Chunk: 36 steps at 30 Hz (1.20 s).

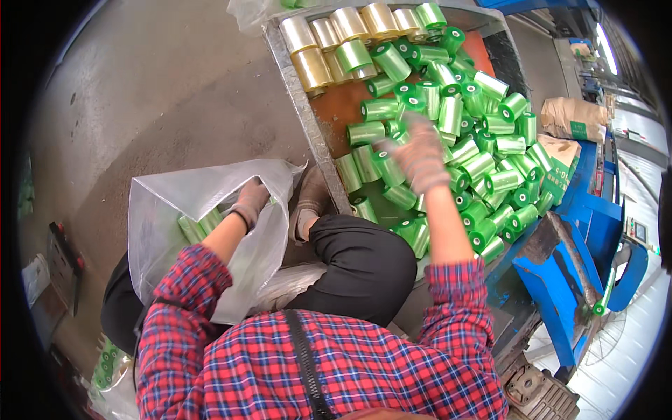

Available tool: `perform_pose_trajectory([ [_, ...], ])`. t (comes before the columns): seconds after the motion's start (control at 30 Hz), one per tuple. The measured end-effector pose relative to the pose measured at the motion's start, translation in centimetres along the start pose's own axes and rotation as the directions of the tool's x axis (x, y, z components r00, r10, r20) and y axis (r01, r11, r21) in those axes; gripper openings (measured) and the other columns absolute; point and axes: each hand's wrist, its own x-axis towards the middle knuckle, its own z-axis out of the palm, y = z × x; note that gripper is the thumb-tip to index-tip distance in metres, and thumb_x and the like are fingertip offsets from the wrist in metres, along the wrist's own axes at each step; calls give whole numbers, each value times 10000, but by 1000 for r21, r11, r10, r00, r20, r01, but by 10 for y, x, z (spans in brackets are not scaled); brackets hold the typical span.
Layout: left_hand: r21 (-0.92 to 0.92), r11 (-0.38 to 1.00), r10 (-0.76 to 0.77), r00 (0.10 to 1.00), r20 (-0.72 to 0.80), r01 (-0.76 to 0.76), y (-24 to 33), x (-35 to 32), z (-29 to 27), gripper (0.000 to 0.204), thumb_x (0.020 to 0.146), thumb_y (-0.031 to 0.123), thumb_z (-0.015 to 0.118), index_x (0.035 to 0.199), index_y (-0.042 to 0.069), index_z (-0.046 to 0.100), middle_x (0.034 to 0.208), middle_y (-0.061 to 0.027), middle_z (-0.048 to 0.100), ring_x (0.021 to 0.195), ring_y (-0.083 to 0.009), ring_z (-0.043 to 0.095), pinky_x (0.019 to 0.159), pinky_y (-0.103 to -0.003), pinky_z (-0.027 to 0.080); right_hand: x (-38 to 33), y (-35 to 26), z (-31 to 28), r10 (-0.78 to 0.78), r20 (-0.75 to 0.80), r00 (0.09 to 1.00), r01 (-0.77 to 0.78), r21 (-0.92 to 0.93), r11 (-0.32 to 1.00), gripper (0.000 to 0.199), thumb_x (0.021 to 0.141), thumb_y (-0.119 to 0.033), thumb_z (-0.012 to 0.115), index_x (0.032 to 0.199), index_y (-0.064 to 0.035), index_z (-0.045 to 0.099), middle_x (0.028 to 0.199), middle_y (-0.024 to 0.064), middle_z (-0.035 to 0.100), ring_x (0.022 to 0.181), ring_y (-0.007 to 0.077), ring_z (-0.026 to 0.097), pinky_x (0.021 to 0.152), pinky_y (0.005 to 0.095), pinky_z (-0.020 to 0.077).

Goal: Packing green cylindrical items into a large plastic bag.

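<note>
Many green film rolls (478, 165) lie in a loose heap in a metal-edged bin (287, 66). Over the heap's near left part is my right hand (422, 155), in a brownish glove and smeared by motion. Its thumb and fingers look spread, with no roll visible in them. My left hand (250, 201), gloved too, is at the mouth of a clear woven plastic bag (164, 203), its fingers curled at the bag's edge. Inside the bag several green rolls (199, 225) show through the plastic. The bag stands beside my legs, left of the bin.
Pale gold film rolls (311, 68) are stacked in the bin's far left corner. Blue machinery (560, 280) stands close on the right, with brown paper sacks (574, 117) behind it. A dark flat object (64, 266) stands at far left. My knee (364, 266) is near the bin's edge.
</note>
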Motion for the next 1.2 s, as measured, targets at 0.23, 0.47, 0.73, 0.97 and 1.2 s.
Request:
perform_pose_trajectory([
  [0.23,-542,782,-264,952,157,307,147,-120,-181,342,802,255,554,1031,5,596,952,-179,630,892,-249,604,800,-319,449,-11,190,58,675,4,738,-654,-242,717,710,565,-278,781,1127,8,454,1125,234,524,1068,320,514,921,363,421],
  [0.47,-531,817,-175,974,144,225,187,-167,-212,322,820,233,533,1040,5,590,961,-165,628,898,-209,590,809,-311,438,-101,185,47,552,527,646,-763,449,465,588,644,-338,740,1083,-7,529,949,163,592,712,256,588,648,336,491],
  [0.73,-719,606,40,915,-400,-340,257,-188,-281,575,751,156,632,1260,10,408,1202,-162,509,1085,-221,505,945,-348,378,-161,16,-45,298,269,916,-313,943,113,418,736,-260,681,1044,-25,526,781,43,592,622,126,575,546,253,453],
  [0.97,-897,423,-23,988,-154,-130,263,-219,-348,657,619,228,744,1185,53,460,1030,-82,587,962,-186,560,851,-313,436,-89,-119,-68,-158,-104,982,182,739,648,587,746,-393,648,1181,-34,487,1082,186,551,996,325,539,854,393,437],
  [1.2,414,893,-338,873,352,179,132,-127,-265,664,548,389,746,1073,28,561,972,-180,623,923,-284,608,829,-361,463,-65,-156,-8,-196,489,850,255,-56,965,659,770,-293,582,1331,-90,303,1020,201,603,963,316,588,821,394,459],
])
